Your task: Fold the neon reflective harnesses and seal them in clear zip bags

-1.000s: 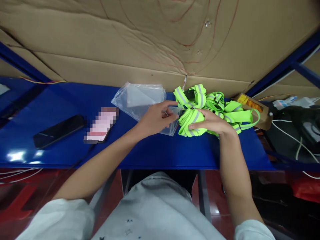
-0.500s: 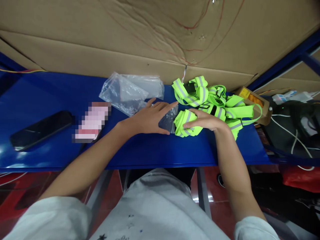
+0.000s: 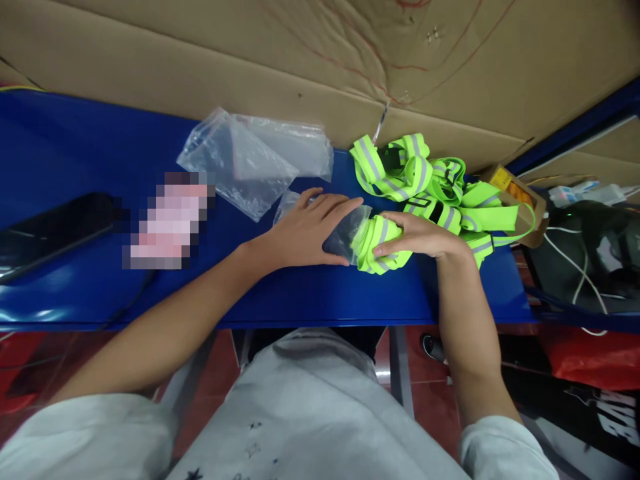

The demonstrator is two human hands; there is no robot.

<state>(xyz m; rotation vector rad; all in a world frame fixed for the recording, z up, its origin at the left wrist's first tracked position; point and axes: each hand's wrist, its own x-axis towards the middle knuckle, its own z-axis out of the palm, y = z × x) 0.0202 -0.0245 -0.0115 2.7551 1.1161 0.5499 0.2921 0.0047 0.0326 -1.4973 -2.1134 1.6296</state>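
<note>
A bundle of folded neon-yellow reflective strap (image 3: pixel 383 248) with grey stripes is gripped in my right hand (image 3: pixel 417 237), thumb towards me and fingers over the far side. The bundle's left end meets the mouth of a small clear plastic bag (image 3: pixel 346 235); how far it is inside I cannot tell. Spread across this bag, my left hand (image 3: pixel 305 230) holds it at the mouth, with the index finger along the far edge and the thumb along the near one. Much of the bag is hidden under that palm. More reflective straps (image 3: pixel 417 175) with black buckles lie in a tangle beyond my right hand.
Clear plastic bags (image 3: pixel 280 150) lie behind my left hand on the blue table (image 3: pixel 300 300). A blurred-out phone-like item (image 3: pixel 167 227) and a dark case (image 3: pixel 60 230) are at the left. Cardboard (image 3: pixel 225 60) stands along the back; an open carton (image 3: pixel 527 217) sits right.
The view has shifted slightly, so the table items appear moved. The strap bundle and the bag mouth remain together between my hands, with the bundle turned a little.
</note>
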